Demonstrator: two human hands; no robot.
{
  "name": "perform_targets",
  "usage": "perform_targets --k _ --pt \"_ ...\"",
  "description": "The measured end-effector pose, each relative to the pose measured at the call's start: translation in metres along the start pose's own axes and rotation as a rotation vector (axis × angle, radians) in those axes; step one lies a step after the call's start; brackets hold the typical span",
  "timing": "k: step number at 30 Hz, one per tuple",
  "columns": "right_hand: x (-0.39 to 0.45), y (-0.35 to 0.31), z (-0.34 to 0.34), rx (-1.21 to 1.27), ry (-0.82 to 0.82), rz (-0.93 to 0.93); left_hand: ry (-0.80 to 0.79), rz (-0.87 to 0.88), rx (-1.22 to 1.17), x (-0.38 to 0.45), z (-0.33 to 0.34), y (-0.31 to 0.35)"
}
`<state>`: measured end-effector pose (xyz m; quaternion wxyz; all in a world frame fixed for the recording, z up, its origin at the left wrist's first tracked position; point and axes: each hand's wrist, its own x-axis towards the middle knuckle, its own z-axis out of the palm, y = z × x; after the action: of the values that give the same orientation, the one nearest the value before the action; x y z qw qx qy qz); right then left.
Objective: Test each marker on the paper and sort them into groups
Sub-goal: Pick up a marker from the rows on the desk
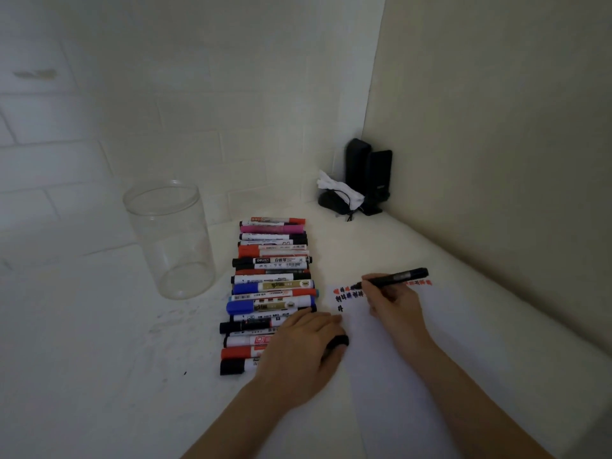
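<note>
the right hand (pixel 395 301) was seen gripping a black marker (pixel 392 278) in a writing hold, fingers curled round the barrel; the tip was partly hidden among the marks and hard to make out. the marker's long axis ran left to right, tip lowered toward the left onto the paper (pixel 430 359), rear end raised toward the right wall. the left hand (pixel 299 354) was laid palm down at the paper's left edge, its fingers curled over a black cap (pixel 338 341), of which only a part was shown; how firmly the cap was held could not be told. the right ends of the nearest markers were covered by this hand. red, blue and black test marks (pixel 347 294) were visible along the paper's far edge, too blurred to be read. the row of markers (pixel 271 293) was laid side by side left of the paper, each lying crosswise, with red, blue, black and pink caps. a clear jar (pixel 169 240) stood upright further left. dark objects (pixel 364 180) in the corner could not be identified.
</note>
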<state>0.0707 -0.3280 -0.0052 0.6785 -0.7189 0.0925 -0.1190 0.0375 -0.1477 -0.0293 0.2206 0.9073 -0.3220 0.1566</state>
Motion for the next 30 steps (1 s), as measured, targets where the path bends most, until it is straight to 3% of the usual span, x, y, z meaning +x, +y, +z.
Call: perform_targets --k 5,13,26,30 --pt "-0.025 -0.042 -0.015 0.152 -0.052 0.056 0.089 -0.089 -0.223 0.01 -0.031 0.008" --pt "-0.085 -0.062 -0.011 0.159 -0.131 0.082 0.139 -0.343 -0.57 -0.01 -0.063 0.021" --pt "-0.13 -0.081 0.017 0.164 -0.173 0.029 0.213 -0.28 -0.619 -0.042 -0.107 0.036" --pt "-0.143 -0.087 0.026 0.198 -0.174 0.018 0.254 -0.336 -0.705 -0.051 -0.115 0.035"
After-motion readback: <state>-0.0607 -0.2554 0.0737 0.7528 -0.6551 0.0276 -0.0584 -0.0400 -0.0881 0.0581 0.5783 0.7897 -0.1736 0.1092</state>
